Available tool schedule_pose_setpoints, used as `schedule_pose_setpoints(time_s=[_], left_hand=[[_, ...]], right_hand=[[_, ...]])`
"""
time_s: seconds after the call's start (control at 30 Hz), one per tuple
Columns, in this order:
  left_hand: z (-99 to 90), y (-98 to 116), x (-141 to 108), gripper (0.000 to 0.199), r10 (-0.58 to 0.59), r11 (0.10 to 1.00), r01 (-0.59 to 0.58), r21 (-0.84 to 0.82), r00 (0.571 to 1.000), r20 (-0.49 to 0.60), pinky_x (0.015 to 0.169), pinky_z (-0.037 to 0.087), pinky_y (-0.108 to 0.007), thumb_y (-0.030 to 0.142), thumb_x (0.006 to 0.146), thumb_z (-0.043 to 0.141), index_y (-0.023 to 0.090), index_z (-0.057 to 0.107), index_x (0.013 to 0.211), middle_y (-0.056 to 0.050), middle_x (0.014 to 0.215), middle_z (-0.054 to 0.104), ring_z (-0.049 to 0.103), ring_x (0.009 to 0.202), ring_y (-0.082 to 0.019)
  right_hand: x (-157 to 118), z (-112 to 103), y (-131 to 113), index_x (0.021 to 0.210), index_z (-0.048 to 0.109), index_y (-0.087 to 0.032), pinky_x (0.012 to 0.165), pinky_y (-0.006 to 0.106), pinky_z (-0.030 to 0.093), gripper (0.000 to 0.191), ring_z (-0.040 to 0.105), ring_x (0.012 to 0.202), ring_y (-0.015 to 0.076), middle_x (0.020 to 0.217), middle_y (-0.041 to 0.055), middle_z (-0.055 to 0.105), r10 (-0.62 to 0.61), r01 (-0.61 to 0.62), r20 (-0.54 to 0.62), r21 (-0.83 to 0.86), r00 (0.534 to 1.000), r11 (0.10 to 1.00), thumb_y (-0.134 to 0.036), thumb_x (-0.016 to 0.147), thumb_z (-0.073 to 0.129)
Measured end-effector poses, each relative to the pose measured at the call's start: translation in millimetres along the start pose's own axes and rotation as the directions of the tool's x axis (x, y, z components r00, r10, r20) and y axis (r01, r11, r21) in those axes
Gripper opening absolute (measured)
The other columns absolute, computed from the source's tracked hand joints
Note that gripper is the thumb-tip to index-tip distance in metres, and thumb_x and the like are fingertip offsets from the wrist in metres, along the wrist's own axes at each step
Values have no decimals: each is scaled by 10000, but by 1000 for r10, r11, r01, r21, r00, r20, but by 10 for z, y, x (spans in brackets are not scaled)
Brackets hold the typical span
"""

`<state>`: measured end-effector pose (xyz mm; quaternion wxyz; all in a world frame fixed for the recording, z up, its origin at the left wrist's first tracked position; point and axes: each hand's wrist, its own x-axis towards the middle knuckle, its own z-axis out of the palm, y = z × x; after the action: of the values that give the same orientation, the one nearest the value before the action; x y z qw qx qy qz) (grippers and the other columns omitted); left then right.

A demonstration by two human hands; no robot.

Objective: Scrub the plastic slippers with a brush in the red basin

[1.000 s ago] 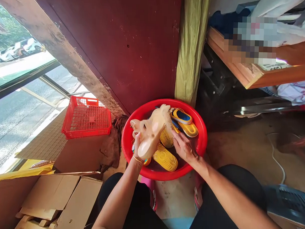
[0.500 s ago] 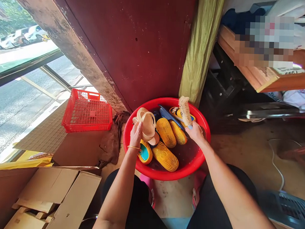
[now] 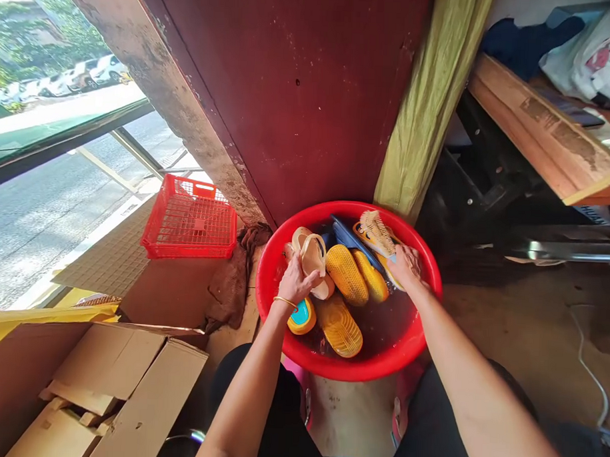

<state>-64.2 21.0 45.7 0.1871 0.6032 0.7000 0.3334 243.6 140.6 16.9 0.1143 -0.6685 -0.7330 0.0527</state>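
Note:
My left hand (image 3: 295,283) is at the near end of a beige clog (image 3: 312,254), thumb on one side and fingers on the other, gripping it low in the pile of shoes. My right hand (image 3: 408,265) is closed round the handle of a scrubbing brush (image 3: 377,232), bristles facing up, above the basin's right side. Between my hands lie yellow slippers (image 3: 347,273), soles up, and a dark blue slipper (image 3: 357,242). A yellow shoe with a turquoise insole (image 3: 302,316) sits beneath my left wrist. All are in a red basin (image 3: 350,371) of dark water.
A red plastic crate (image 3: 191,219) stands on cardboard at the left, beside a brown cloth (image 3: 238,279). An open cardboard box (image 3: 124,369) is at the lower left. A dark red panel (image 3: 299,121) and a yellow-green curtain (image 3: 429,113) rise behind the basin. A wooden table (image 3: 543,123) is at the right.
The view has shifted, so the scene sits farther right and slightly lower. My left thumb now shows stretched across the beige clog. My right hand and brush have dropped toward the basin's right side.

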Motion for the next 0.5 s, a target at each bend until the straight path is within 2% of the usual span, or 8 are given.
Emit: schedule_pose_setpoints(time_s=[0.1, 0.23, 0.33, 0.4, 0.5], left_hand=[[97, -41, 50, 764, -46, 999, 47, -9, 998, 41, 1178, 356, -501, 342, 827, 637, 136, 360, 1509, -195, 1531, 455, 429, 1427, -347], [220, -25, 71, 805, -164, 986, 159, 48, 980, 111, 1148, 367, -516, 361, 826, 632, 129, 309, 1527, -224, 1579, 378, 377, 1457, -371], [283, -11, 73, 810, -274, 959, 257, 117, 949, 155, 1105, 367, -566, 388, 838, 635, 176, 285, 1536, -224, 1550, 425, 440, 1408, -403], [323, -11, 70, 802, -292, 953, 273, 131, 943, 159, 1098, 363, -552, 383, 842, 637, 179, 280, 1531, -227, 1526, 458, 465, 1390, -396], [387, -8, 64, 811, -271, 957, 247, 149, 948, 169, 1094, 366, -517, 350, 845, 626, 151, 253, 1538, -232, 1516, 468, 471, 1389, -376]], right_hand=[[-85, -46, -90, 1222, 633, -114, 893, 425, 456, 373, 545, 1143, 340, 1238, 204, 625, 35, -26, 79, -112, 996, 993, -249, 888, 537], [-161, -210, -121, 1221, 657, -111, 874, 439, 460, 381, 580, 1104, 344, 1219, 226, 627, 70, -42, 159, -171, 985, 984, -206, 876, 527], [-191, -300, -64, 1226, 662, -130, 896, 443, 460, 403, 605, 1079, 340, 1175, 217, 642, 91, -55, 216, -169, 972, 984, -311, 878, 567], [-211, -313, -26, 1251, 641, -133, 922, 436, 455, 454, 592, 1128, 346, 1254, 221, 605, 73, -42, 208, -147, 975, 988, -394, 886, 571], [-231, -282, -7, 1349, 554, -110, 976, 427, 437, 531, 552, 1222, 346, 1410, 236, 506, 56, -38, 190, -93, 980, 995, -399, 904, 549]])
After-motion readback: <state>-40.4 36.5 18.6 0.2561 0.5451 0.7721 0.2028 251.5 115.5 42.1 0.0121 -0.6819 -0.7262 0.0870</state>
